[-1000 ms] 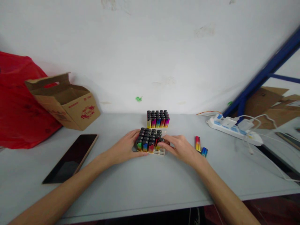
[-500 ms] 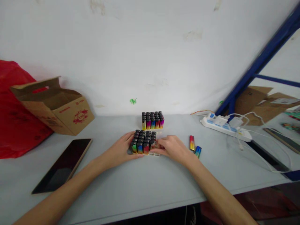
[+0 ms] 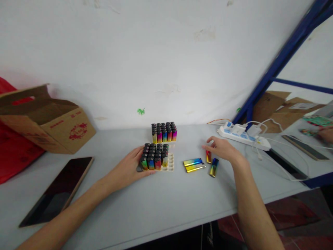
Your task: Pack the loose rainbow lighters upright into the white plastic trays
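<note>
My left hand (image 3: pixel 131 163) is wrapped round the left side of a pale tray (image 3: pixel 170 163) with round slots. Upright lighters (image 3: pixel 155 156) with black tops and coloured bodies fill its left part, while a column of slots shows bare on the right. My right hand (image 3: pixel 221 147) hovers at the far end of a red and yellow lighter (image 3: pixel 208 158), its fingers curved and apart; contact is hard to make out. Close by lie a dark blue and yellow lighter (image 3: pixel 214 167), a blue and yellow lighter (image 3: pixel 192 162) and a yellow lighter (image 3: pixel 195 167).
A second block of upright lighters (image 3: pixel 164 133) stands near the wall. Left are a tablet-like dark device (image 3: pixel 58 191), an open cardboard box (image 3: pixel 62 128) and a red bag (image 3: pixel 15 152). A power strip (image 3: pixel 244 138) with cables lies right. Another person's hand (image 3: pixel 326 133) shows at far right.
My right hand has left the tray and moved right to the red and yellow lighter. Two lighters lying beside the tray now show. My left hand stays on the tray; the view has shifted slightly.
</note>
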Action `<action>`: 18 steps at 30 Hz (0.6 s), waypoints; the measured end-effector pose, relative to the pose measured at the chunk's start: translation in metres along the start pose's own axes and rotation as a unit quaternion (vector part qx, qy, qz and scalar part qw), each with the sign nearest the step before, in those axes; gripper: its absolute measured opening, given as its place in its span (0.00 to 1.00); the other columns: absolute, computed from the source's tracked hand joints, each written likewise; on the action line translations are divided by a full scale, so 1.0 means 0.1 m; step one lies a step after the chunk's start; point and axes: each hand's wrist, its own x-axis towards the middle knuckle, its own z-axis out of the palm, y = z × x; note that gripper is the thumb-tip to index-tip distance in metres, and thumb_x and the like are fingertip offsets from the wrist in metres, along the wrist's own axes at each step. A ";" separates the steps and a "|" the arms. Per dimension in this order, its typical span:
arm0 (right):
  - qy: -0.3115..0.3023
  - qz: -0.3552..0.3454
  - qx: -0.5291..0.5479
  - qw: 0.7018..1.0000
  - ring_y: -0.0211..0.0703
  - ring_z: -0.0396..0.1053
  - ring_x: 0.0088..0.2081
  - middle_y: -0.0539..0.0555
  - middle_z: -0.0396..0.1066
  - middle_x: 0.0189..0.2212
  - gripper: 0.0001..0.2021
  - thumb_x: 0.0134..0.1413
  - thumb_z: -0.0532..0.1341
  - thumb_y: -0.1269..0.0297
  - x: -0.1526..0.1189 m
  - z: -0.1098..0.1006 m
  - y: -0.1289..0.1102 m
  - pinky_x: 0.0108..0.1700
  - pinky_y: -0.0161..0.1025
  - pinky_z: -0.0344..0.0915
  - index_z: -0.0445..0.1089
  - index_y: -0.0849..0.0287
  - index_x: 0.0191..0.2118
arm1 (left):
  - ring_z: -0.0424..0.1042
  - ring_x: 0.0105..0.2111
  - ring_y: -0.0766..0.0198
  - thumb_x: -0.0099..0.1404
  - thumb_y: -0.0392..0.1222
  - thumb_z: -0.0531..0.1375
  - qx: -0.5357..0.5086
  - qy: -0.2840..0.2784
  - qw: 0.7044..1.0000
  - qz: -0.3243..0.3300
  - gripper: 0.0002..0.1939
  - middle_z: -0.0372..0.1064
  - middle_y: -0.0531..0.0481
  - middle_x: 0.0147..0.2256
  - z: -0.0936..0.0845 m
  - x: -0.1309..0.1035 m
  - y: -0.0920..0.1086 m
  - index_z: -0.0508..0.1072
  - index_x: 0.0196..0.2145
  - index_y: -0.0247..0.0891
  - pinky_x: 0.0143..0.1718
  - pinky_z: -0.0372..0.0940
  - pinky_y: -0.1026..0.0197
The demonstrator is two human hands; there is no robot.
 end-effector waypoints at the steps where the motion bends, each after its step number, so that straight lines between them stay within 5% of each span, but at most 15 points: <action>1: -0.027 0.000 0.001 1.000 0.57 0.90 0.45 0.57 0.93 0.41 0.12 0.78 0.79 0.53 -0.01 0.02 0.00 0.46 0.43 0.75 0.85 0.53 0.55 | 0.83 0.77 0.27 0.73 0.78 0.79 0.002 -0.001 1.000 0.000 0.48 0.83 0.40 0.78 0.00 0.00 0.00 0.80 0.80 0.51 0.85 0.75 0.28; 6: -0.069 -0.013 0.032 0.997 0.55 0.91 0.44 0.53 0.92 0.38 0.16 0.74 0.81 0.62 -0.02 0.07 -0.10 0.48 0.43 0.79 0.86 0.52 0.62 | 0.83 0.77 0.29 0.75 0.79 0.78 -0.001 -0.006 1.000 0.006 0.49 0.83 0.39 0.78 0.00 0.01 0.00 0.80 0.81 0.50 0.85 0.76 0.30; 13: 0.051 0.018 0.025 0.998 0.57 0.92 0.48 0.64 0.93 0.49 0.08 0.82 0.75 0.57 -0.13 -0.07 -0.12 0.52 0.45 0.81 0.85 0.56 0.54 | 0.83 0.76 0.28 0.72 0.78 0.80 -0.003 0.000 1.000 -0.007 0.48 0.83 0.38 0.77 0.00 0.01 0.02 0.82 0.78 0.50 0.84 0.76 0.28; 18: -0.028 0.025 0.003 0.999 0.59 0.91 0.45 0.60 0.92 0.42 0.11 0.78 0.78 0.56 -0.54 -0.12 0.06 0.49 0.46 0.79 0.88 0.55 0.56 | 0.82 0.78 0.27 0.74 0.79 0.78 -0.013 -0.009 1.000 -0.011 0.47 0.82 0.37 0.78 -0.01 0.01 0.05 0.82 0.78 0.50 0.86 0.73 0.26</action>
